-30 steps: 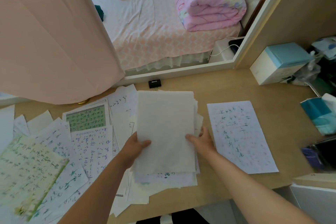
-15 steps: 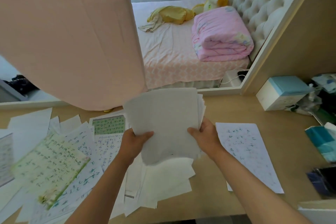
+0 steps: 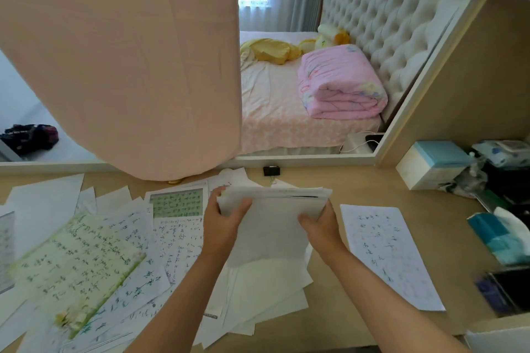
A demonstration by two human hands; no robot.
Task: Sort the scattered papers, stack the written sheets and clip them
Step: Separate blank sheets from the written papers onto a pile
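Note:
Both hands hold a stack of white sheets [image 3: 274, 221] upright over the wooden desk [image 3: 338, 321], its top edge toward me. My left hand [image 3: 225, 222] grips the stack's left side and my right hand [image 3: 321, 225] grips its right side. Under the stack lie more blank sheets [image 3: 266, 295]. Handwritten sheets [image 3: 129, 252] are scattered to the left, one on green-tinted paper [image 3: 74, 264]. A single written sheet [image 3: 387, 252] lies to the right. A black binder clip [image 3: 271, 171] sits at the desk's back edge, behind the stack.
A peach cloth [image 3: 129, 66] hangs over the desk's back left. At the right stand a white and blue box [image 3: 433, 165], a teal tissue pack [image 3: 499, 235] and dark items [image 3: 504, 292]. Behind the desk is a bed with a pink quilt [image 3: 338, 86].
The stack went from lying flat on the pile to lifted and tipped upright between both hands. My view rose, showing more of the bed.

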